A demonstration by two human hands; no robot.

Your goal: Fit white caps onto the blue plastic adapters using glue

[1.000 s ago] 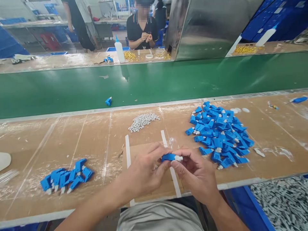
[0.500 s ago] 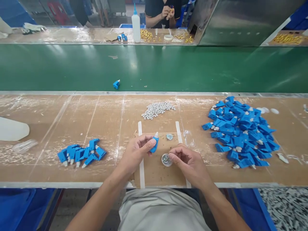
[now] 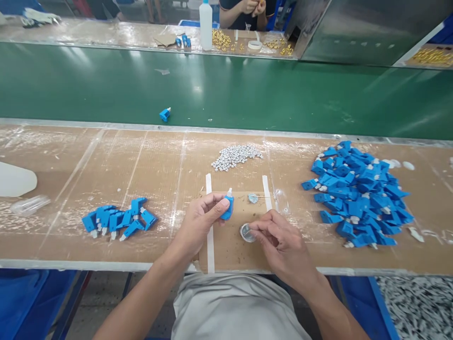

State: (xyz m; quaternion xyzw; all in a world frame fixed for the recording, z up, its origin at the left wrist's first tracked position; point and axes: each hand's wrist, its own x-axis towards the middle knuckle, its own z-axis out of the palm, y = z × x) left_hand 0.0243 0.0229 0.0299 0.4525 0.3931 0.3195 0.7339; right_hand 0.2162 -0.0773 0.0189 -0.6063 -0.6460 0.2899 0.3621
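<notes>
No legible text anywhere in view.
No word, label, brand, number or sign can be read on the blue piece (image 3: 229, 208) in the person's left hand (image 3: 203, 218), the small round dish (image 3: 245, 233) at the right hand (image 3: 283, 241), the white bottle (image 3: 205, 28) or the counter (image 3: 88, 250).

On the table (image 3: 177, 252) lie the left pile (image 3: 116, 220) and the right pile (image 3: 357, 200) of parts, the dish (image 3: 247, 233) between them.
</notes>
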